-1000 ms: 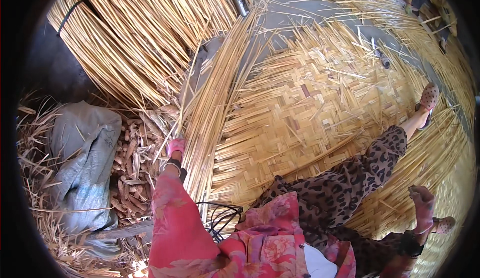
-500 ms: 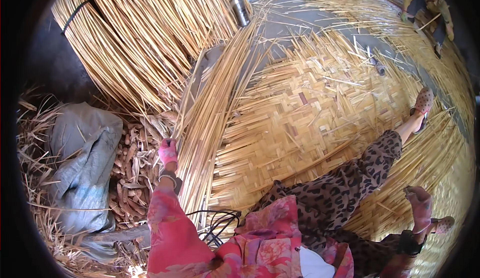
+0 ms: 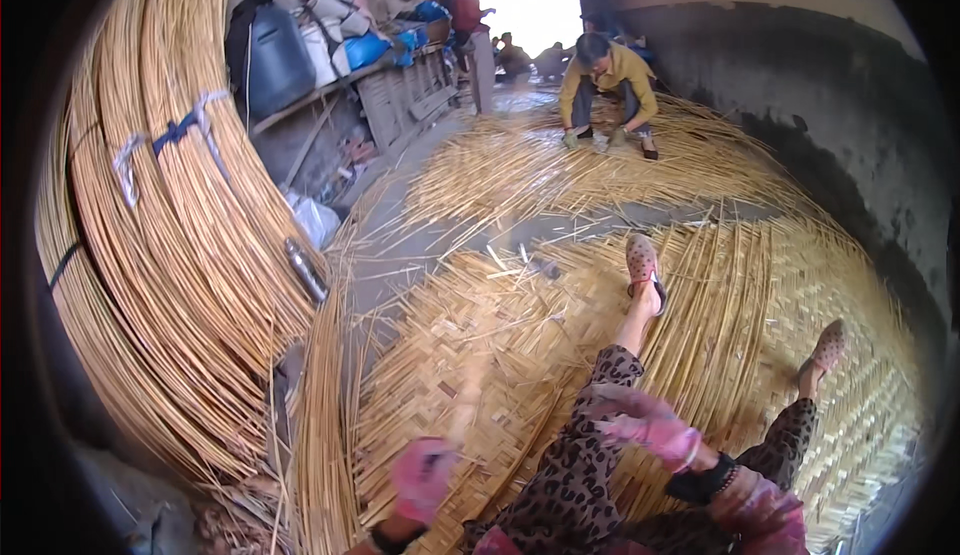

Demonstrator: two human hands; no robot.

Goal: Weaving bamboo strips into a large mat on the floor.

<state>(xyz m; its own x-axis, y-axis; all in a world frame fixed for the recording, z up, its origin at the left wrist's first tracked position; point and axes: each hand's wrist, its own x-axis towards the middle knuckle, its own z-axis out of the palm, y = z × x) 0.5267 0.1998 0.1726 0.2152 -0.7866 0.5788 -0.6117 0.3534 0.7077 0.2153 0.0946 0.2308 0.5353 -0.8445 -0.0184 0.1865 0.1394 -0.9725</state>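
Note:
My left hand (image 3: 422, 477), in a pink glove, is at the lower middle over the woven reed mat (image 3: 475, 345); motion blur hides whether its fingers hold anything. My right hand (image 3: 645, 422), also pink-gloved, is above my patterned trouser leg with its blurred fingers stretched leftward and apart, holding nothing visible. Both my legs lie out on the mat, ending in spotted slip-on shoes (image 3: 640, 260). A long loose band of split reed strips (image 3: 325, 415) runs along the mat's left side.
Tall reed bundles (image 3: 175, 255) fill the left, beside a metal flask (image 3: 306, 270). A co-worker (image 3: 612, 85) in a yellow top squats at another spread of reeds (image 3: 510, 175). Others (image 3: 465, 10) are near the bright doorway. A shelf holds containers and bags (image 3: 285, 65); a wall (image 3: 800, 75) bounds the right.
The view has swung up to show the doorway and co-workers. My left hand has moved right from beside the loose strips; my right hand has moved leftward over my leg.

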